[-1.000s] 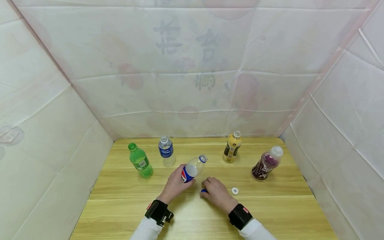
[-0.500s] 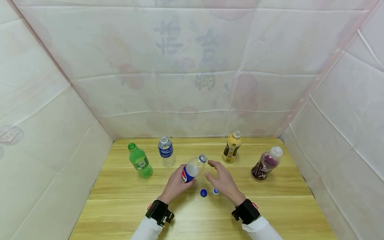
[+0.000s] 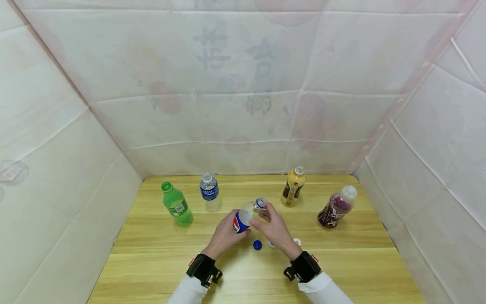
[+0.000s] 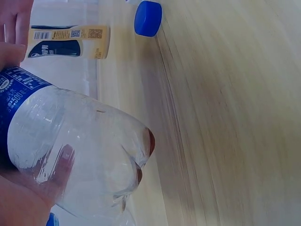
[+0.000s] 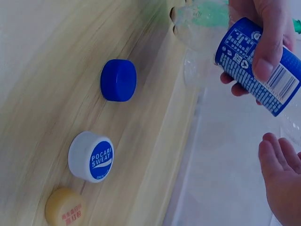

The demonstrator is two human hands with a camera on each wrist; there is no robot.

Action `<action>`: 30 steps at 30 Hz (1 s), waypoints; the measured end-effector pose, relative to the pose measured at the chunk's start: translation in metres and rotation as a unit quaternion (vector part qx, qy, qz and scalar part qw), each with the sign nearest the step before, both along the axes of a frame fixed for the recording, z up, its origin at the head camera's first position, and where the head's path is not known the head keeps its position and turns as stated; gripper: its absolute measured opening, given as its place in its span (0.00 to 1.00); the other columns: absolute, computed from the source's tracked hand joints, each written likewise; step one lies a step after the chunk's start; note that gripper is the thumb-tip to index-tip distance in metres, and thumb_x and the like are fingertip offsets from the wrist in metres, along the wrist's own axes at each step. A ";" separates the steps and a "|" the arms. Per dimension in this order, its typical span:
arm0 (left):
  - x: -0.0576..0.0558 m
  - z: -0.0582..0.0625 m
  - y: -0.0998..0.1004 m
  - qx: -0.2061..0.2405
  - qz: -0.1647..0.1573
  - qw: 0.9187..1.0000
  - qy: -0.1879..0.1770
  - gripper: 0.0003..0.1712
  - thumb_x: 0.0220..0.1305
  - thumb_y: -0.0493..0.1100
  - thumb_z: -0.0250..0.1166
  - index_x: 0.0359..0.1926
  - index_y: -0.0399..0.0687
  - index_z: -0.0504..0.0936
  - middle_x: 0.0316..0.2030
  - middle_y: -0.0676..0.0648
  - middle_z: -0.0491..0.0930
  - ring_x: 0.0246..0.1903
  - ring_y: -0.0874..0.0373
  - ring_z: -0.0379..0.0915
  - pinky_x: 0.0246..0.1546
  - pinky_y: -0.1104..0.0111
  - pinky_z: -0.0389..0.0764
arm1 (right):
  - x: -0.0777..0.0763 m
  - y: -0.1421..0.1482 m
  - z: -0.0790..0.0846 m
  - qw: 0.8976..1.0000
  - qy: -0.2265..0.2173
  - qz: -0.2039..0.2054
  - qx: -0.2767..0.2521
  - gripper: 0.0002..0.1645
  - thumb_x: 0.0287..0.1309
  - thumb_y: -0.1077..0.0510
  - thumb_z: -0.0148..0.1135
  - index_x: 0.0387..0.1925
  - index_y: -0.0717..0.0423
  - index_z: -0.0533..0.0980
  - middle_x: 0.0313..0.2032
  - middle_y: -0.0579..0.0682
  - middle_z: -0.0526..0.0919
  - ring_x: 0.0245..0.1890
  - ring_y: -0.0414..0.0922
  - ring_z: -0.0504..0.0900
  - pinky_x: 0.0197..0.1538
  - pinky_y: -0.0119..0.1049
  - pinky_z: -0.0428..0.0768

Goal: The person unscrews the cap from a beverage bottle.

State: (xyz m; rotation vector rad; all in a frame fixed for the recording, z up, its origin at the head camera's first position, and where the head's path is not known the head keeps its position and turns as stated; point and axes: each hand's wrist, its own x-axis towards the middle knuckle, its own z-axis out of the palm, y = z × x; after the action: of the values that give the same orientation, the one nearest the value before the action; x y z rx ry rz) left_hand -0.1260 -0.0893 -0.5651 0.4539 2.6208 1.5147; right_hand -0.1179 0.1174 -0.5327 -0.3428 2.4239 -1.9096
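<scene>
My left hand [image 3: 224,236] grips a clear Pepsi bottle [image 3: 247,212] around its blue label. The bottle is tilted, its uncapped mouth to the upper right, its base above the tabletop in the left wrist view. My right hand [image 3: 275,228] is at the bottle's upper part, fingers by the neck and thumb over the clear shoulder. In the right wrist view those fingers [image 5: 277,157] look fairly straight beside the bottle. Below lie a blue cap [image 5: 118,80], a white Pocari Sweat cap [image 5: 91,157] and a pale yellowish cap [image 5: 65,208].
On the wooden table [image 3: 171,270] stand a green bottle [image 3: 177,207], a clear blue-labelled bottle [image 3: 210,194], a yellow bottle [image 3: 293,188] and a dark purple bottle [image 3: 336,209] with a whitish top. Pale cloth walls [image 3: 243,156] enclose the back and sides.
My right hand has left the blue cap on the table and moved up to the Pepsi bottle's neck. The bottle has shifted slightly right in my left hand.
</scene>
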 end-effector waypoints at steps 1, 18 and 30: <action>0.000 0.000 0.000 -0.001 -0.001 1.000 0.000 0.38 0.59 0.47 0.78 0.65 0.42 0.72 0.55 0.41 0.81 0.51 0.48 0.79 0.52 0.51 0.83 | 0.000 -0.001 0.000 1.000 0.000 0.001 -0.002 0.41 0.64 0.51 0.73 0.73 0.56 0.66 0.67 0.56 0.75 0.65 0.56 0.77 0.68 0.43 0.75; 0.002 -0.001 -0.004 -0.011 0.039 0.999 0.035 0.58 0.52 0.50 0.83 0.78 0.45 0.60 0.71 0.38 0.69 0.65 0.40 0.70 0.64 0.43 0.74 | -0.009 -0.003 0.017 0.998 0.045 -0.006 0.031 0.36 0.62 0.52 0.75 0.67 0.57 0.71 0.62 0.52 0.79 0.61 0.54 0.80 0.67 0.46 0.77; 0.006 -0.002 -0.023 -0.068 0.049 0.994 0.066 0.51 0.57 0.52 0.78 0.75 0.40 0.65 0.71 0.36 0.69 0.68 0.38 0.67 0.67 0.43 0.70 | -0.045 0.010 0.037 0.983 0.118 -0.058 0.129 0.42 0.63 0.50 0.74 0.70 0.62 0.66 0.61 0.60 0.76 0.61 0.58 0.78 0.63 0.56 0.78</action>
State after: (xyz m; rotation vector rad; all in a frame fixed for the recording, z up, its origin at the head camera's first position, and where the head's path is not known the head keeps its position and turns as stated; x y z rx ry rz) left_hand -0.1202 -0.1118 -0.5675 0.4338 2.8651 1.3652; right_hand -0.1634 0.1275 -0.4952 -0.4475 2.8635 -1.6459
